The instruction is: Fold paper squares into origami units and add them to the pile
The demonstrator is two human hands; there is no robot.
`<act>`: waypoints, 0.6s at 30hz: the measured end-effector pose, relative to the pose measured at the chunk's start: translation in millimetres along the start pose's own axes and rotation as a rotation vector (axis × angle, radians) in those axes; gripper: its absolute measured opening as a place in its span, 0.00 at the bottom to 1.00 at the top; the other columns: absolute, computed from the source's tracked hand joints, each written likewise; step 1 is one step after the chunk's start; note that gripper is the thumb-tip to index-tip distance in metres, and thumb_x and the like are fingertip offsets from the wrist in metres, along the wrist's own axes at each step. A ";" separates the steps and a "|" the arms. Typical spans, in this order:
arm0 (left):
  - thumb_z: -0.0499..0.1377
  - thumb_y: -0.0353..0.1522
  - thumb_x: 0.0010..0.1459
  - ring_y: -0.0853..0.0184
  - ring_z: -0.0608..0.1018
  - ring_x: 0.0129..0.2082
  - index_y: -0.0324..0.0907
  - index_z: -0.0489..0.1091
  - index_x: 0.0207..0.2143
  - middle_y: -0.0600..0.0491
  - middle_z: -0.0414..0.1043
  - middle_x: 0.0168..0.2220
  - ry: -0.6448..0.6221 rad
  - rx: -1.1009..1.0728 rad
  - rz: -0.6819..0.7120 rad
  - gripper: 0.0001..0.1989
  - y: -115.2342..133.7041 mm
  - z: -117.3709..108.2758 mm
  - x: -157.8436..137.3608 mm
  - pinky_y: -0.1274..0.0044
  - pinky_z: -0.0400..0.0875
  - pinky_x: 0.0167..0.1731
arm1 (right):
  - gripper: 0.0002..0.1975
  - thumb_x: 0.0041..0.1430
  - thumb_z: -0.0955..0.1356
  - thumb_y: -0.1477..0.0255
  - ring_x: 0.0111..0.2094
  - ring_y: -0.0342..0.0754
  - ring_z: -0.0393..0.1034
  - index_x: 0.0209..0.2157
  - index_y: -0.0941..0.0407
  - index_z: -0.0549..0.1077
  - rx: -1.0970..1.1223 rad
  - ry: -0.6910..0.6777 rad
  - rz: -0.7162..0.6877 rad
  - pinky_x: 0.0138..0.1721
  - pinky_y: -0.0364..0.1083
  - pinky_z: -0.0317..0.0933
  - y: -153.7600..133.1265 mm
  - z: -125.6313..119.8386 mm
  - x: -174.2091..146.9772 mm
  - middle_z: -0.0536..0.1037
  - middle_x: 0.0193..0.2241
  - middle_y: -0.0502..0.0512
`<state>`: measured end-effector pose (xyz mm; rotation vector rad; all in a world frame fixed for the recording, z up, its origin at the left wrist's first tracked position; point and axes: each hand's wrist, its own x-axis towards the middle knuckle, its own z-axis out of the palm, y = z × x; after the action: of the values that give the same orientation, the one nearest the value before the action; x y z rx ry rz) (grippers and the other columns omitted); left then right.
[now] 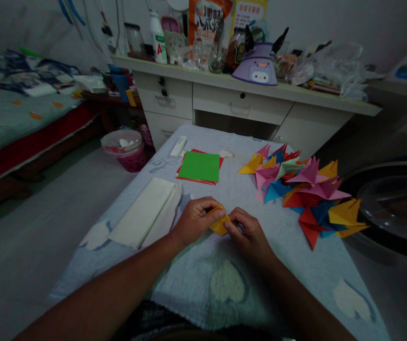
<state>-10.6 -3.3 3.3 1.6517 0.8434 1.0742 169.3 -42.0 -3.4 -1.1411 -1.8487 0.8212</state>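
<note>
Between my two hands is a small piece of folded yellow paper (219, 226), held just above the cloth-covered table. My left hand (197, 219) pinches its upper left part, thumb on top. At its right edge, my right hand (248, 233) grips the paper between thumb and curled fingers. The fingertips hide some of the folds. Beyond my hands lies a stack of square paper (199, 166), green on top with red edges showing below. To the right, several folded paper cranes (306, 184) in pink, blue, red, orange and yellow are heaped together.
A folded pale sheet (145, 210) lies left of my hands, with a small white box (178, 146) farther back. Behind the table (225, 284) stands a white drawer desk (239, 102) crowded with jars and bags. A pink bin (132, 158) is at left, a washing machine (395, 199) at right.
</note>
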 end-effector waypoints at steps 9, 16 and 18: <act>0.60 0.34 0.57 0.70 0.71 0.29 0.39 0.74 0.30 0.54 0.71 0.27 -0.014 0.008 0.013 0.08 -4.1 1.6 -1.0 0.78 0.64 0.32 | 0.12 0.64 0.64 0.66 0.27 0.43 0.63 0.27 0.55 0.69 -0.007 -0.039 0.000 0.31 0.44 0.57 0.5 2.5 1.2 0.67 0.25 0.49; 0.61 0.35 0.56 0.70 0.71 0.27 0.39 0.74 0.27 0.54 0.72 0.25 -0.005 -0.001 -0.007 0.09 -0.3 0.4 -0.4 0.79 0.64 0.31 | 0.11 0.64 0.64 0.66 0.26 0.43 0.61 0.27 0.55 0.70 0.006 -0.068 -0.003 0.29 0.43 0.56 2.9 3.9 1.2 0.67 0.25 0.49; 0.61 0.35 0.56 0.71 0.71 0.27 0.39 0.73 0.27 0.54 0.72 0.26 0.003 -0.015 -0.010 0.09 0.1 0.6 -0.2 0.79 0.64 0.31 | 0.13 0.64 0.64 0.67 0.26 0.42 0.60 0.26 0.55 0.69 0.000 -0.067 0.005 0.28 0.43 0.55 2.3 3.9 1.6 0.66 0.24 0.48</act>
<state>-10.1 -3.7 3.3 1.6319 0.8429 1.0743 166.4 -40.1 -6.7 -1.1313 -1.9016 0.8717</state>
